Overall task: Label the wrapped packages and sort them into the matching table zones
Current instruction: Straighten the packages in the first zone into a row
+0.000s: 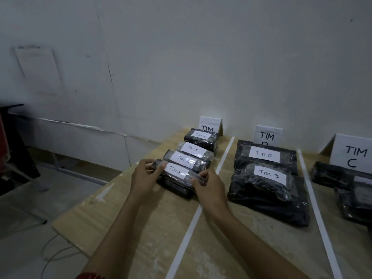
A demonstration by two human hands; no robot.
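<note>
Black plastic-wrapped "TIM A" package [177,171] — left hand [143,178] and right hand [209,186] pinch its ends; best lowered level, label up, inside the white tape line [221,164].

Package labels [177,171] read TIM A, TIM B.

I see a blurred white paper sheet [38,67] stuck on the pale plastered wall [201,57], far left. Below it, at the left edge, stands a dark piece of furniture [18,146]. A thin white cable [54,252] loops over the grey floor [24,208], near left.
</note>
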